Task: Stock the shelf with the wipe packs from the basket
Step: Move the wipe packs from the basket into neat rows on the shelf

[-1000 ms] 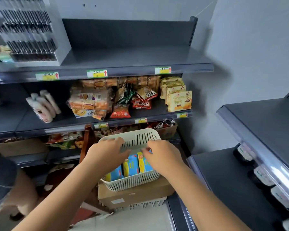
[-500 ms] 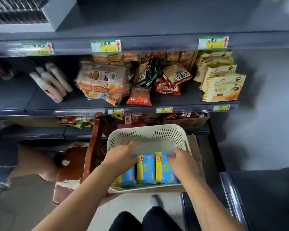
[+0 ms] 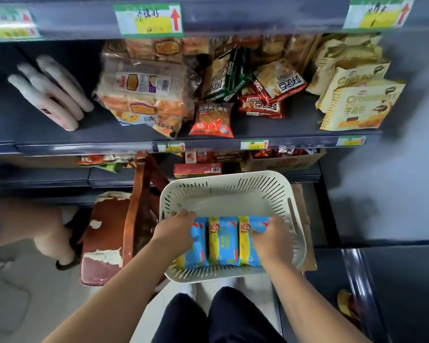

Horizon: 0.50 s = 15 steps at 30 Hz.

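Observation:
A cream slotted basket point(image 3: 228, 191) sits on a cardboard box in front of the shelves. Three blue-and-yellow wipe packs point(image 3: 224, 241) lie side by side in its near half. My left hand point(image 3: 175, 231) curls over the far end of the left pack, and my right hand point(image 3: 273, 237) curls over the right pack, so both hands clasp the row from its two sides. The dark grey shelf point(image 3: 104, 129) above carries snacks, with a bare stretch at its left.
White tubes point(image 3: 52, 92), bread bags point(image 3: 144, 87), snack packets point(image 3: 243, 85) and croissant bags point(image 3: 357, 95) fill the middle shelf. A worn red wooden chair point(image 3: 114, 229) stands left of the basket. Another person's leg point(image 3: 32, 229) is at far left. A second shelf unit point(image 3: 391, 283) juts in at right.
The view has tilted down and moved closer to the basket. Both hands have slid from the basket's rim down onto the outer wipe packs.

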{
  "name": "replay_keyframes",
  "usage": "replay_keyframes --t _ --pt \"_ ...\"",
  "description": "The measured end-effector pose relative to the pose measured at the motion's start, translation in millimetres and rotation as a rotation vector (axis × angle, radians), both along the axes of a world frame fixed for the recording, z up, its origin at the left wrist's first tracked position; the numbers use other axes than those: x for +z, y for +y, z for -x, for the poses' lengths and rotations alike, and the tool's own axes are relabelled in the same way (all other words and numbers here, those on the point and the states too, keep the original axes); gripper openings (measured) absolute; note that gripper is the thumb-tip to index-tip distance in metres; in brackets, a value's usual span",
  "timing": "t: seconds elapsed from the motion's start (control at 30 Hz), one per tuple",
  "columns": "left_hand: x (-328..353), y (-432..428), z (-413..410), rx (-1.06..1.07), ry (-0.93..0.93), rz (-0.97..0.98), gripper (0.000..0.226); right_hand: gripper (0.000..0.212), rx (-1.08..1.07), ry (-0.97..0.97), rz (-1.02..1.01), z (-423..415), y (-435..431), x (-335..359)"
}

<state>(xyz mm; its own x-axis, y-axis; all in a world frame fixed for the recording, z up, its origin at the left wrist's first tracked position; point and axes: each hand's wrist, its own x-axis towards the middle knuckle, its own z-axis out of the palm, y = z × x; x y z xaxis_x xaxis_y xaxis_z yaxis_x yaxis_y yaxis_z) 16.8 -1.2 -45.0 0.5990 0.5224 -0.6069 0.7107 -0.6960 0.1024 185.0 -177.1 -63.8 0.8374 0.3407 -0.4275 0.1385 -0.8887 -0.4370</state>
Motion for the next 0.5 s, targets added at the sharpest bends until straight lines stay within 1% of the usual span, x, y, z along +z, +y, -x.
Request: replay_keyframes --t 0.1,0.17,0.23,0.33,0.4,0.5 --pt "-5.9 3.0 1.6 -0.034 0.041 0.002 0.051 0.034 -0.160 0.091 -0.102 4.8 1.8 -1.1" --pt "-6.6 3.9 2.5 -0.021 0.027 0.024 0.048 0.025 -0.216 0.168 -0.143 6.1 3.6 2.4" --pt "-4.4 5.2 3.9 0.004 -0.007 0.049 0.045 0.018 -0.198 0.249 -0.132 6.2 2.2 1.1" --pt "-1.7 8.2 7.7 0.017 -0.051 0.075 0.042 0.022 -0.086 0.341 -0.023 12.6 -3.5 2.4" --pt "1.0 9.1 12.0 0.051 -0.082 0.119 0.037 0.022 -0.053 0.311 0.001 20.8 -7.8 5.0" --pt "11.1 9.1 15.5 0.128 -0.160 0.161 0.028 0.021 -0.116 0.223 -0.096 30.2 -12.6 13.4"
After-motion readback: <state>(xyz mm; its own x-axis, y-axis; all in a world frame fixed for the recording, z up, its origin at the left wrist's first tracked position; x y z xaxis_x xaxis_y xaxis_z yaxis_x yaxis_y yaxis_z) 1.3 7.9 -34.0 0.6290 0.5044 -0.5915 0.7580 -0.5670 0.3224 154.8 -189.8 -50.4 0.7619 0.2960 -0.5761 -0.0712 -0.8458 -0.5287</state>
